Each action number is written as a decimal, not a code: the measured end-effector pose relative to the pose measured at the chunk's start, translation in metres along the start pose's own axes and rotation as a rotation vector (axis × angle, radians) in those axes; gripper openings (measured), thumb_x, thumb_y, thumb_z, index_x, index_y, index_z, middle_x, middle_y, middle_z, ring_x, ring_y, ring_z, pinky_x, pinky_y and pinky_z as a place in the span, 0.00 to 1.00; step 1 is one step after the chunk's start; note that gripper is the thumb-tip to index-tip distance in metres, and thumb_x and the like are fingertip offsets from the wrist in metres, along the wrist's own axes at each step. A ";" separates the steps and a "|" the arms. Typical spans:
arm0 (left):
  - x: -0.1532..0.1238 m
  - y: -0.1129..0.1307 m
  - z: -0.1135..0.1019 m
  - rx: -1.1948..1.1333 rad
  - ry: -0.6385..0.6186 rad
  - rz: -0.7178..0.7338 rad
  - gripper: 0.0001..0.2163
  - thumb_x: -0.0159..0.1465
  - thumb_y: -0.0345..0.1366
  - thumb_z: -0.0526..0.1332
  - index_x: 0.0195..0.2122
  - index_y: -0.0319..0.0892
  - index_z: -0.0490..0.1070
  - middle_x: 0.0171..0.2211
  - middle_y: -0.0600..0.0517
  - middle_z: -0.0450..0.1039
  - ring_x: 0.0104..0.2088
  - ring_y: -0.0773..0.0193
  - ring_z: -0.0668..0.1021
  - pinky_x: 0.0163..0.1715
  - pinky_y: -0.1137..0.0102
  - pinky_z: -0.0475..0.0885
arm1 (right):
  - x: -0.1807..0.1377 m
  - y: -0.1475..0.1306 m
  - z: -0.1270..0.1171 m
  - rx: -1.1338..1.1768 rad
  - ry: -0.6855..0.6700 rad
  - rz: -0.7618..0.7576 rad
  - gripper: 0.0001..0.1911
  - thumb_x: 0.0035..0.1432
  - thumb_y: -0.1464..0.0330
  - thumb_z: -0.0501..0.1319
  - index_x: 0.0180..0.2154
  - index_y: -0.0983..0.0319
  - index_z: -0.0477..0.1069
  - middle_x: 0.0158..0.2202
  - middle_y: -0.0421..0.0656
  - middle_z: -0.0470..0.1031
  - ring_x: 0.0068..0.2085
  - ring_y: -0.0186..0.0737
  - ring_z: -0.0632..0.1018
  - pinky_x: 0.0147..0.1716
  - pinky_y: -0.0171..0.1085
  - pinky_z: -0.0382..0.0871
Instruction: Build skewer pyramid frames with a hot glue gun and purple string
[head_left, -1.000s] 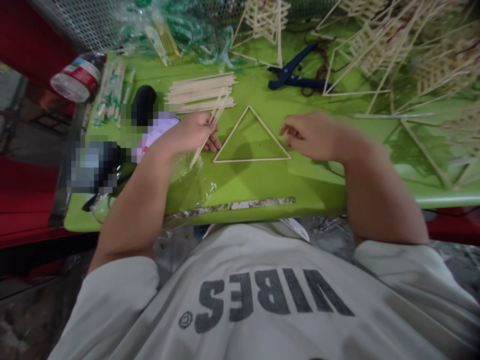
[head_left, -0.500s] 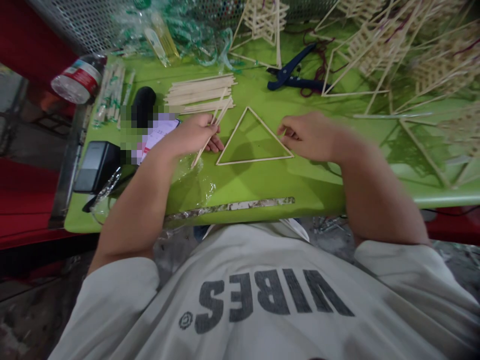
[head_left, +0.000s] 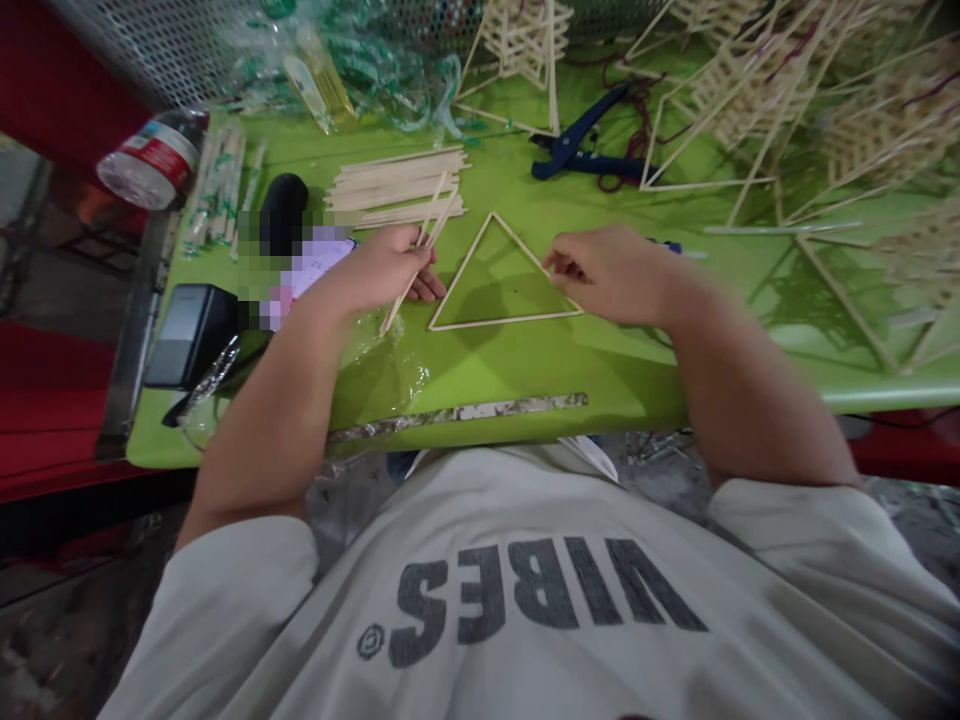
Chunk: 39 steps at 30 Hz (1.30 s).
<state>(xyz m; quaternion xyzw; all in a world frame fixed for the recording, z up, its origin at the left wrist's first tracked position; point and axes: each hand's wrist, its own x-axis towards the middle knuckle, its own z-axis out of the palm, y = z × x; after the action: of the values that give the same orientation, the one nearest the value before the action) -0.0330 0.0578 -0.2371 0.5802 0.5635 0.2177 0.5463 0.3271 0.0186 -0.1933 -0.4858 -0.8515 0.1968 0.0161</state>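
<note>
Several thin wooden sticks (head_left: 433, 222) are pinched in my left hand (head_left: 401, 268), crossing at a slant over its fingers. Its lower fingertips reach the left side of a triangle of wooden sticks (head_left: 459, 268) lying flat on the table. My right hand (head_left: 607, 270) is at the triangle's right side, covering part of that stick. Its thumb and fingers are curled together at the stick; whether they grip it or a small thing is hidden.
A pile of loose sticks (head_left: 397, 185) lies behind my left hand. Further back sits a dark blue cutter (head_left: 581, 145). Woven stick frames (head_left: 750, 100) crowd the right. At left are a phone (head_left: 319, 260), a black-grey box (head_left: 191, 335) and a bottle (head_left: 154, 160). A metal strip (head_left: 480, 411) lies near the front edge.
My right hand has shifted a little left, its fingertips now over the triangle's right side. My left hand keeps the sticks in nearly the same place. The whole view has drifted slightly.
</note>
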 end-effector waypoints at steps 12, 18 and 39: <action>-0.008 0.009 0.003 0.044 -0.003 0.006 0.13 0.79 0.48 0.62 0.42 0.46 0.72 0.36 0.44 0.86 0.37 0.53 0.89 0.39 0.62 0.82 | 0.001 -0.002 0.000 -0.077 -0.017 -0.019 0.16 0.77 0.62 0.55 0.51 0.60 0.80 0.55 0.58 0.87 0.54 0.60 0.84 0.57 0.55 0.76; -0.006 0.008 0.001 0.022 -0.024 -0.003 0.10 0.78 0.45 0.64 0.41 0.46 0.72 0.35 0.44 0.85 0.38 0.53 0.89 0.43 0.59 0.83 | 0.001 -0.004 0.001 -0.078 -0.013 -0.028 0.16 0.77 0.62 0.55 0.51 0.59 0.81 0.55 0.58 0.87 0.56 0.62 0.85 0.58 0.56 0.77; -0.007 0.009 0.004 0.001 0.031 0.027 0.12 0.79 0.48 0.65 0.42 0.45 0.73 0.35 0.46 0.85 0.40 0.53 0.88 0.47 0.58 0.82 | 0.001 -0.001 -0.002 -0.020 0.014 0.017 0.17 0.75 0.58 0.59 0.52 0.57 0.83 0.51 0.55 0.89 0.51 0.60 0.86 0.55 0.55 0.78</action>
<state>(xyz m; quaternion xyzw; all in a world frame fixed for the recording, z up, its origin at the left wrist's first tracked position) -0.0274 0.0523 -0.2283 0.5846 0.5641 0.2337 0.5343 0.3258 0.0195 -0.1913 -0.4944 -0.8492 0.1851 0.0158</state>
